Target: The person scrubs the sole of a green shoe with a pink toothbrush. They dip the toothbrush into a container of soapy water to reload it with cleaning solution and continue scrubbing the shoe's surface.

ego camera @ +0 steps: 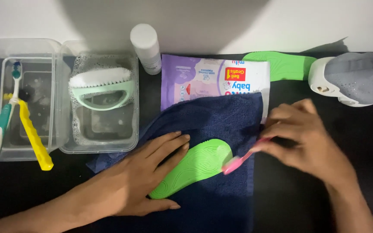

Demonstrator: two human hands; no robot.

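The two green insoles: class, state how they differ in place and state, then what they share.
The near insole lies on the dark blue towel, pinned by the left hand and met by the pink toothbrush in the right hand. The far insole lies untouched behind the wipes pack, partly hidden. Both are bright green.

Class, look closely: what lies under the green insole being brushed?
A dark blue towel lies under the green insole, spread over the black table. The left hand covers the insole's near edge.
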